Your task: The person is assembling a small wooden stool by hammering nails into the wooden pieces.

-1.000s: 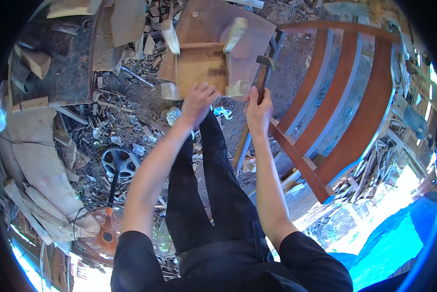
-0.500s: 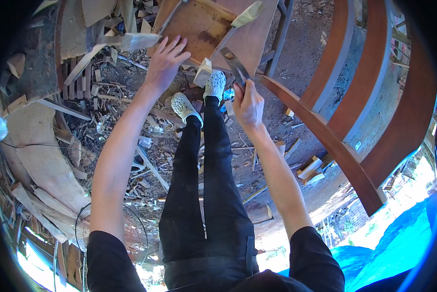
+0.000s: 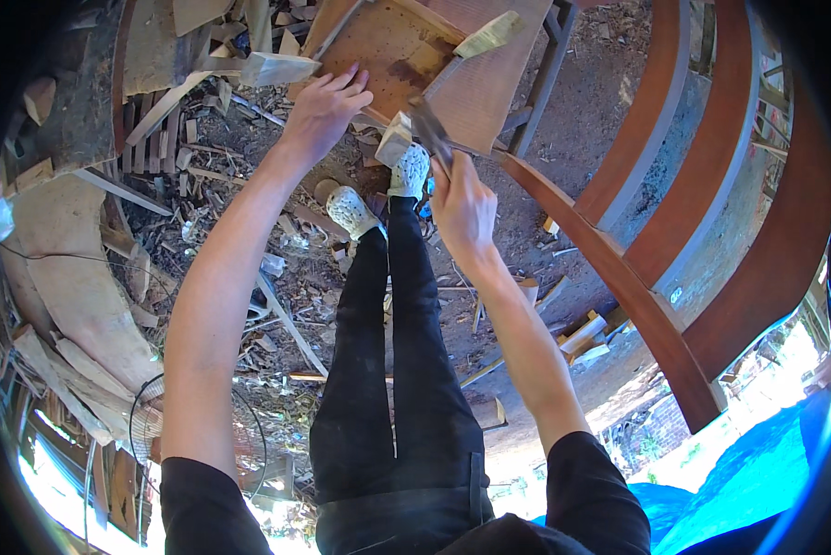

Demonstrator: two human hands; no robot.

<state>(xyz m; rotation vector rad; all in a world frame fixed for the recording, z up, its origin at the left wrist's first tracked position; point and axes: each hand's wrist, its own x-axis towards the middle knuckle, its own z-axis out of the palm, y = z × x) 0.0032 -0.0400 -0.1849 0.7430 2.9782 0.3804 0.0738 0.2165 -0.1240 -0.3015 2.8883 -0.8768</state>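
Note:
My right hand (image 3: 466, 208) is closed around the handle of a hammer (image 3: 431, 132). The hammer's head is at or just above a pale wooden block (image 3: 395, 141) at the near corner of a shallow brown wooden frame (image 3: 392, 46); I cannot tell whether they touch. On the frame's near left edge rests my left hand (image 3: 330, 111), open, its fingers stretched over the rim and holding nothing. More pale wood stands at other corners: a block (image 3: 278, 70) on the left and another piece (image 3: 490, 35) at the far right.
A wide brown board (image 3: 475, 97) lies under the frame. Long curved reddish-brown slats (image 3: 642, 120) on a rail (image 3: 619, 277) fill the right side. Wood scraps (image 3: 221, 199) litter the ground at left, near a round wire guard (image 3: 249, 425). My feet in white clogs (image 3: 350, 211) stand close to the frame.
The hammer's head has come down and leftward to the pale block at the near corner, my right hand turning with it. My left hand stays on the frame's edge. The view shifts slightly.

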